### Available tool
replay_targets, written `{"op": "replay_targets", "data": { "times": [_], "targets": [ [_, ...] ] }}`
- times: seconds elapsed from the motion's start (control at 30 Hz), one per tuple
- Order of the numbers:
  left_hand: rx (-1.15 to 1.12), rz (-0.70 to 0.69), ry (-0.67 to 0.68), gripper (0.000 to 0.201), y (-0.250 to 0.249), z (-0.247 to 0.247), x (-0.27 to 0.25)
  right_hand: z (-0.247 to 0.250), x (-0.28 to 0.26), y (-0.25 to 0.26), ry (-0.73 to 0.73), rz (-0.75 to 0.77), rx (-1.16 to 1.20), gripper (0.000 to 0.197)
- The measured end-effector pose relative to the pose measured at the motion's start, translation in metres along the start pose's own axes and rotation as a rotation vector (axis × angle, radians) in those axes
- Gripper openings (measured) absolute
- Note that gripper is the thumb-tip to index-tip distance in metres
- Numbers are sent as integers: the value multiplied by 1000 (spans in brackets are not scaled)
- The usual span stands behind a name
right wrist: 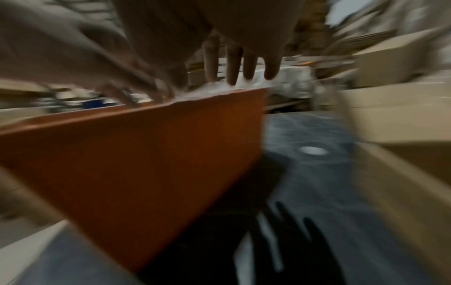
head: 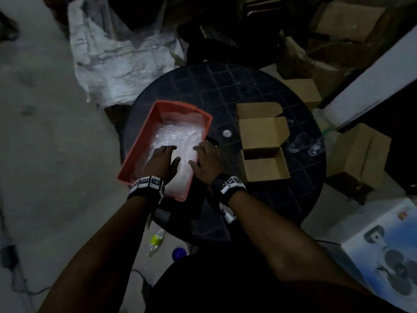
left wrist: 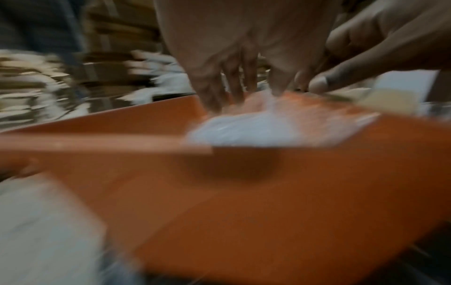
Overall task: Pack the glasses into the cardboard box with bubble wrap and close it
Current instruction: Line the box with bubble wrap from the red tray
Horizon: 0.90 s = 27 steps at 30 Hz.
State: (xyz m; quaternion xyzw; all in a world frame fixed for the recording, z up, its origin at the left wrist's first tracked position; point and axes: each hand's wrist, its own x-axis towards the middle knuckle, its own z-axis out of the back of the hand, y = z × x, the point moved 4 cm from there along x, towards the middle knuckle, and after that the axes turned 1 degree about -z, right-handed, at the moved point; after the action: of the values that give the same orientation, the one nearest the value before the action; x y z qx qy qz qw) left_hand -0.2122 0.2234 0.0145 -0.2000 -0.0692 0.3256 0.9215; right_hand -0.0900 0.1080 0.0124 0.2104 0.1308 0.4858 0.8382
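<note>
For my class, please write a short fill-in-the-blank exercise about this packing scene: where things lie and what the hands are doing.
1. Both hands reach into the orange ____ on the round table.
2. The tray holds white ____ wrap.
3. The open cardboard box stands to the ____ of the tray.
4. The clear glasses lie on the table, ____ the box.

Missing words: tray; bubble; right; outside

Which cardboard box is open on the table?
The small cardboard box in the middle of the round table, right of the orange tray, with its lid flaps spread out. The other boxes sit off the table, on the floor.
</note>
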Motion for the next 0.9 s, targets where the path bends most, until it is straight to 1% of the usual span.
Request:
{"op": "replay_targets", "data": {
  "times": [0.07, 0.13, 0.2, 0.23, 0.27, 0.3, 0.33, 0.37, 0.43, 0.47, 0.5, 0.57, 0.6, 0.67, 0.73, 0.8, 0.87, 0.9],
  "targets": [
    [12, 76, 64, 45, 33, -4, -9, -13, 8, 25, 56, 41, -75, 47],
    [-9, 142, 172, 50, 54, -14, -16, -24, 15, 39, 114, 0, -178, 55],
    [5, 168, 281, 55, 64, -23, -21, -26, 22, 44, 134, -104, -215, 73],
    [8, 159, 306, 56, 65, -26, -22, -24, 27, 45, 131, -169, -193, 81],
    [3, 136, 304, 55, 65, -27, -21, -22, 33, 43, 118, -240, -146, 87],
    [-9, 119, 294, 53, 63, -27, -20, -20, 38, 40, 98, -312, -98, 89],
    [-23, 111, 286, 50, 62, -26, -19, -19, 43, 37, 81, -364, -70, 85],
    [-34, 114, 283, 47, 61, -24, -18, -18, 48, 35, 66, -383, -67, 74],
    [-55, 136, 264, 43, 59, -18, -15, -17, 57, 30, 54, -353, -30, 34],
    [-68, 143, 229, 41, 58, -13, -13, -16, 60, 28, 45, -326, 37, 19],
    [-85, 149, 174, 40, 56, -7, -10, -10, 60, 27, 21, -292, 132, 13],
    [-139, 156, 29, 41, 52, 7, -3, 5, 56, 18, -61, -267, 359, 10],
    [-177, 168, -27, 44, 51, 12, 1, 13, 53, 9, -104, -282, 471, 11],
    [-273, 225, -80, 57, 46, 18, 10, 35, 43, -8, -151, -359, 697, 16],
    [-365, 318, -46, 76, 38, 17, 22, 58, 32, -30, -175, -450, 887, 15],
    [-490, 410, 84, 91, 21, 9, 32, 81, 17, -52, -157, -545, 1040, 17],
    [-583, 437, 249, 89, 0, -6, 42, 93, 2, -77, -133, -622, 1153, 9],
    [-596, 412, 316, 84, -10, -11, 46, 97, -7, -88, -135, -640, 1173, 4]
  ]
}}
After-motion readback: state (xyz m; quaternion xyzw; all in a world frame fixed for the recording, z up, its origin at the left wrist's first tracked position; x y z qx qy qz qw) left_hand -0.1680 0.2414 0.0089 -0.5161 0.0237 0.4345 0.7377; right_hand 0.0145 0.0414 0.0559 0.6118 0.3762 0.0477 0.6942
